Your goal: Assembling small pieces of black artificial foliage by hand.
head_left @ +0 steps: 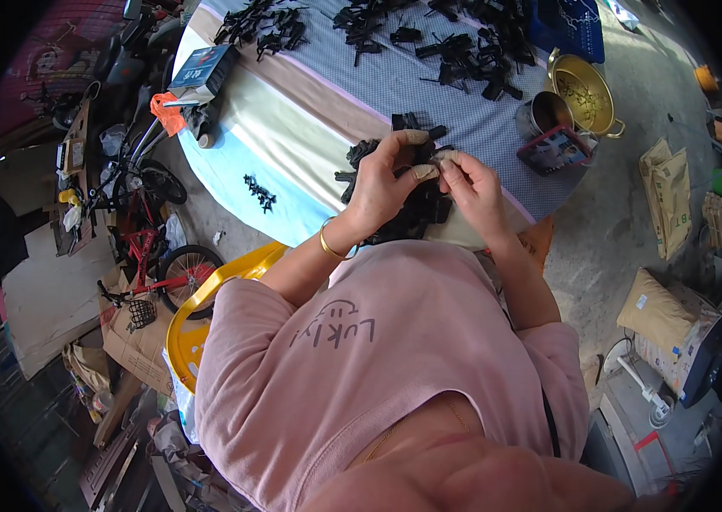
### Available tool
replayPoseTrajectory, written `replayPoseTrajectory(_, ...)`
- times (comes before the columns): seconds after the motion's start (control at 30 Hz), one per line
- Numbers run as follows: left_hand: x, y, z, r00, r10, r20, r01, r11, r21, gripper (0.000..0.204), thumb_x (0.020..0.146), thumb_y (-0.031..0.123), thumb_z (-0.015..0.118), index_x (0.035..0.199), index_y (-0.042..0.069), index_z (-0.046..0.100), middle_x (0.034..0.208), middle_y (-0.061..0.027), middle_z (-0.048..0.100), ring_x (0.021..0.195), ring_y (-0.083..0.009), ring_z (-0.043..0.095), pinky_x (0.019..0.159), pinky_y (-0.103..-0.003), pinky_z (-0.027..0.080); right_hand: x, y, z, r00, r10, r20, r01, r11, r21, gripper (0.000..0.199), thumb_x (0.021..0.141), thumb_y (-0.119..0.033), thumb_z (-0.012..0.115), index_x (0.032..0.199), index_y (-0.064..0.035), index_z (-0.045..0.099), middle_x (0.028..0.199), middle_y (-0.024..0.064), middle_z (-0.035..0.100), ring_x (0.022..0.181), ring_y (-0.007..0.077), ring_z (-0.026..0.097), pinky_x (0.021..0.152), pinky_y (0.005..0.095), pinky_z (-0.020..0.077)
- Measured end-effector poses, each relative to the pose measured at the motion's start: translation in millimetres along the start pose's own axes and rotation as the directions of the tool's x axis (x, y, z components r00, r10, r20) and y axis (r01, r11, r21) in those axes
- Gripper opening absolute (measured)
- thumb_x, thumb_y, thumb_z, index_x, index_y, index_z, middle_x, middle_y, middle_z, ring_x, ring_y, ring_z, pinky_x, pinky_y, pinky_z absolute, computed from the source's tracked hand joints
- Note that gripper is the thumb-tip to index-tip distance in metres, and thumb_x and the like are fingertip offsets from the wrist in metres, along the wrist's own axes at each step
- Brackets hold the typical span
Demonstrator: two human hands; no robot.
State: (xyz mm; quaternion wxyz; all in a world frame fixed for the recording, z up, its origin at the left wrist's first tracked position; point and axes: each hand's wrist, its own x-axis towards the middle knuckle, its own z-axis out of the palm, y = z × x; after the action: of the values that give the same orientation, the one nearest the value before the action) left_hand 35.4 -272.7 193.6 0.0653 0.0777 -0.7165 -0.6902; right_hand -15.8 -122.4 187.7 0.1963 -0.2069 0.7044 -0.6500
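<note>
Both my hands are raised over the near edge of a cloth-covered table [297, 128], with their fingertips close together. Tape wraps the thumb and forefinger of my left hand [382, 181], which are curled around a small black part, mostly hidden by the fingers. My right hand [473, 189] is closed in a pinch beside the left thumb; whatever is in it is too small to name. Beneath and behind the hands lies a pile of black plastic parts [429, 209]. A smaller cluster of black pieces [260, 193] rests on the light-blue stripe to the left.
More black parts [467, 60] are heaped across the far side. At the right stand a gold-coloured pot [601, 96] with small pieces inside, a metal cup [548, 109], a phone [554, 151] and a blue basket [589, 43]. A box [200, 72] lies far left; a yellow chair [183, 337] is beside me.
</note>
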Motion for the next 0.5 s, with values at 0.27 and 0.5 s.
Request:
replayPoseTrajectory(0.27,6.8,0.3,-15.7,0.893,-0.378,0.244,0.439,0.611,-0.659,0.026,0.091,0.012,0.041,0.115,0.001,0.041,0.103,-0.0130,0.056,0.094,-0.0226,0.058,0.085,-0.035,0.047,-1.5,-9.2,-2.4,0.999,-0.045,0.004,0.045,0.984,-0.175,0.012,0.080,-0.006,0.062,0.091,-0.0005,0.059,0.071,-0.0003,0.058,0.058,0.0034,0.050,0.051,0.0169,0.0396)
replayPoseTrajectory(0.5,-2.0,-1.4,-12.2,0.858,-0.370,0.357,0.514,0.597,-0.617,0.032,0.091,0.008,0.043,0.122,0.002,0.040,0.110,-0.0103,0.054,0.095,-0.0181,0.057,0.084,-0.032,0.048,-2.9,-12.1,-0.5,0.950,-0.303,-0.076,0.294,0.950,-0.105,0.020,0.070,-0.005,0.072,0.084,0.0000,0.058,0.070,0.0028,0.061,0.060,0.0060,0.056,0.050,0.0187,0.0432)
